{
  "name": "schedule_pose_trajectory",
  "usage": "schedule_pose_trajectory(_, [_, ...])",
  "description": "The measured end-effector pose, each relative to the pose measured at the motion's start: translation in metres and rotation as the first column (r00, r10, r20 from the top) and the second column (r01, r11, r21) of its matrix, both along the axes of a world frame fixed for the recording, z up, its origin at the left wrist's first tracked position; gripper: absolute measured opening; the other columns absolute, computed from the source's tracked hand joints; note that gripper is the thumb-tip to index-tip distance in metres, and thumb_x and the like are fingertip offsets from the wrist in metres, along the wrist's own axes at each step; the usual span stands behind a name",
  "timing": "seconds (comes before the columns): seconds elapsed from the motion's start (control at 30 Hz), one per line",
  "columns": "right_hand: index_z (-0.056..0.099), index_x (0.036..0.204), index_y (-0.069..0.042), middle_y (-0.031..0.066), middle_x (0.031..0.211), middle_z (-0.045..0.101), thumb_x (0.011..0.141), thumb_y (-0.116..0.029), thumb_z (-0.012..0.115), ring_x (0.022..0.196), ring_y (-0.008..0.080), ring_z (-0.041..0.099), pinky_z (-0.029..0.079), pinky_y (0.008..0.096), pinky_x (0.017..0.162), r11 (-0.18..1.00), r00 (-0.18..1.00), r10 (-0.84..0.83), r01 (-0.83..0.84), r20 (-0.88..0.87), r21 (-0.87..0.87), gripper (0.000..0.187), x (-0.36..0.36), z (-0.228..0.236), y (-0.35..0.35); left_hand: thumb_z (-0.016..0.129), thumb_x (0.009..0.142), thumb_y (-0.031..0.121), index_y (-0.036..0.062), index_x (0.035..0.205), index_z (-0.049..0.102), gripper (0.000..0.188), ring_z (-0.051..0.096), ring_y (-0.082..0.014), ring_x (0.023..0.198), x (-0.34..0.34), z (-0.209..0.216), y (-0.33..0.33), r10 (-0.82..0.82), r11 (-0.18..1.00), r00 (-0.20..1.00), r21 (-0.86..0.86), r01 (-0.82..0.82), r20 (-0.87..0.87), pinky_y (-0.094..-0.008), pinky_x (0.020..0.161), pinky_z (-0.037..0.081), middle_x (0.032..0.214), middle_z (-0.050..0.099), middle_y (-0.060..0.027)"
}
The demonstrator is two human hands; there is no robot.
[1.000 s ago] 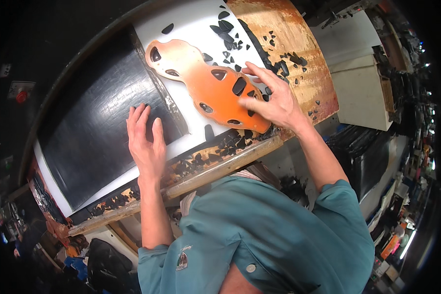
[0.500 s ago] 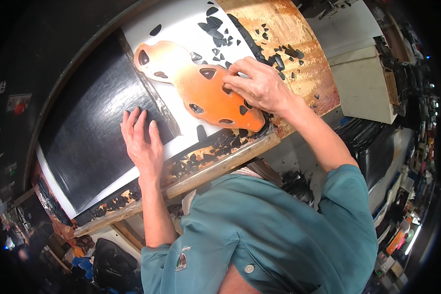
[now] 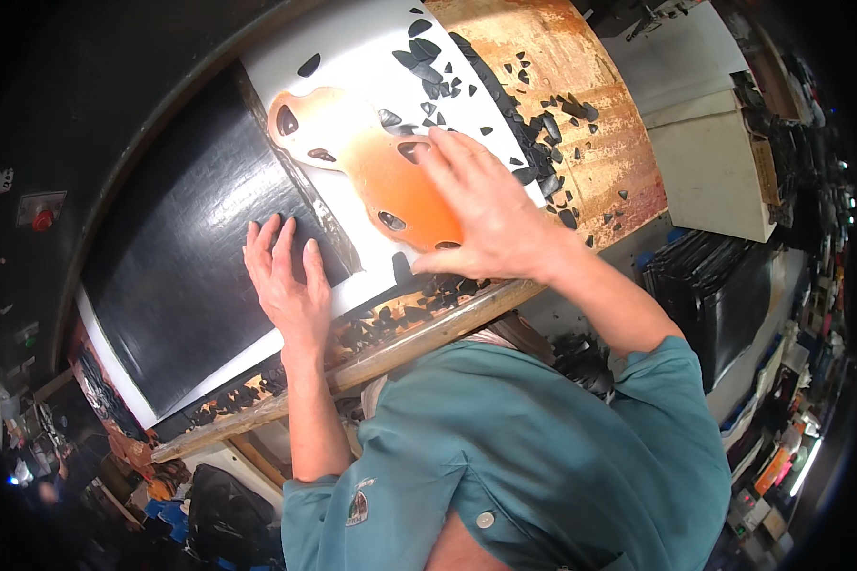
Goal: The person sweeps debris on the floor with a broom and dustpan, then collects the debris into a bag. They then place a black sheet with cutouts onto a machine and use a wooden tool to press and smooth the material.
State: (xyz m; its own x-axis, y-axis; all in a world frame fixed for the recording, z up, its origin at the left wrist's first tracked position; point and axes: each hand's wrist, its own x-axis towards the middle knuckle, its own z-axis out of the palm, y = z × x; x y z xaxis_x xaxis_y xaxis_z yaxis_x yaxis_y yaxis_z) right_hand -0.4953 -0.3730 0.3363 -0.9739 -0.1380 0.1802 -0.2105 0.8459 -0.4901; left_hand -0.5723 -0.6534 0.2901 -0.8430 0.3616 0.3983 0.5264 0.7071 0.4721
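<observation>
My left hand point(image 3: 295, 285) rests with its fingers extended on a large black, shiny sheet point(image 3: 190, 238), near the sheet's right edge. My right hand point(image 3: 500, 219) is spread over the near right end of an orange plate point(image 3: 357, 176) with a wavy, sole-like outline. It holds nothing that I can see, and it hides that end. Several dark-rimmed openings are set in the plate; black shows inside them. The plate lies on a white board point(image 3: 286, 62), partly beside the black sheet. A small black piece point(image 3: 401, 267) lies next to my right thumb.
Small black cut pieces point(image 3: 427, 48) lie scattered over the white board and the worn wooden bench top point(image 3: 624, 143). A wooden rail point(image 3: 371, 360) runs along the bench's near edge. At the right stands a pale box point(image 3: 709, 181) above stacked black sheets point(image 3: 724, 295). A red button point(image 3: 42, 221) sits at far left.
My right hand has opened from a pinch at the plate and spread flat over its near right end. My left hand stays on the black sheet. The whole view has shifted slightly.
</observation>
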Motion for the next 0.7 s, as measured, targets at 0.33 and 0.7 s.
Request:
schedule_pose_trajectory(0.33, [0.051,0.153,-0.002,0.0364,0.153,0.037,0.064,-0.036,0.088,0.137,0.0518,0.041,0.040,0.0571,0.116,0.999,0.999,-0.033,0.035,0.038,-0.040,0.102,-0.016,-0.003,-0.005,0.074,0.094,0.007,0.0068,0.133,0.067,0.040,0.048,-0.0429,0.145,0.000,-0.001,-0.002,0.003,0.999,1.000,-0.039,-0.004,-0.022,-0.0590,0.122,0.036,0.143,0.061,-0.0140])
schedule_pose_trajectory(0.7, [0.025,0.163,0.006,0.0342,0.163,0.032,0.074,-0.082,0.070,0.147,0.0471,0.043,0.039,0.0598,0.121,-0.121,0.992,0.078,0.109,0.100,-0.987,0.133,0.025,0.066,0.039,0.074,0.094,0.006,0.0050,0.131,0.068,0.038,0.047,-0.0426,0.145,0.000,0.001,0.001,0.023,1.000,1.000,-0.011,-0.023,0.011,-0.0586,0.123,0.035,0.142,0.062,-0.0143])
